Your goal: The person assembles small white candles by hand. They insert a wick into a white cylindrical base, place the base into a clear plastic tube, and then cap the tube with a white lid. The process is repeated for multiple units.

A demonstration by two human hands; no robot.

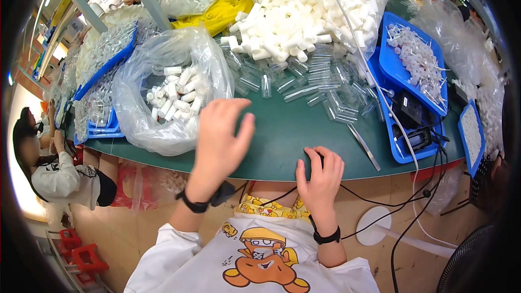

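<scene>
The left hand (220, 135) hovers with fingers spread and empty, just short of the clear bag (163, 84) of white plastic caps (176, 95) beyond its fingertips. The caps lie jumbled, long axes pointing every way. The right hand (320, 176) rests loosely curled on the green table (282, 130) edge, holding nothing. Clear tubes (317, 84) heaped past its fingers suggest most work remains.

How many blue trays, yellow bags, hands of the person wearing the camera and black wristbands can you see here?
Blue trays: 4 (one stack at left, one holding white stick pieces, one below it with black devices, one at far right)
Yellow bags: 1
Wearer's hands: 2 (left hand, right hand)
Black wristbands: 2 (left, right)
Total: 9
</scene>
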